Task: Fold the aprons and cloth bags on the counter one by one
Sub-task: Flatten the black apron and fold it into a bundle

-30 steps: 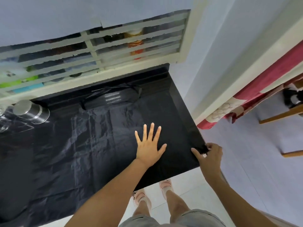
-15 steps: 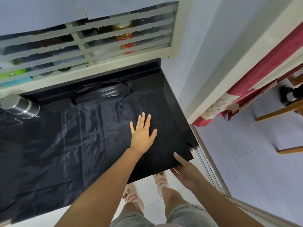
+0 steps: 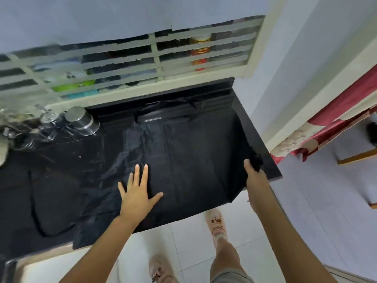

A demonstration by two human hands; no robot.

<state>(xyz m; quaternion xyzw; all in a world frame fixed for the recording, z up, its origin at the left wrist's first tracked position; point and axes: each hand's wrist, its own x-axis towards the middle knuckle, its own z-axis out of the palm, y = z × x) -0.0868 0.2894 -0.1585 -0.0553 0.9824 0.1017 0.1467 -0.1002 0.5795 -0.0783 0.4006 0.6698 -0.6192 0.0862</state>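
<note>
The left hand lies flat on the apron, palm down, fingers straight and spread, thumb out to the side. The right hand is closed on the apron's right edge, the thumb on top and a bunch of black fabric gathered in the grip by the counter's near right corner.

The apron is one thin black sheet spread across the right half of the counter. It is smooth and matte between the hands and crinkled with a dull shine left of the left hand. A straight seam or crease runs front to back through its middle. Its front hem hangs just over the counter's edge.

The counter is black and glossy, with a bare strip along its right rim. At the back lies one flat, folded black bag with a short row of white marks and thin straps. On the left lies another dark cloth with a looped strap; what it is I cannot tell. One round steel cup stands upside down at the back left.

Below are white floor tiles and two pink slippers.
</note>
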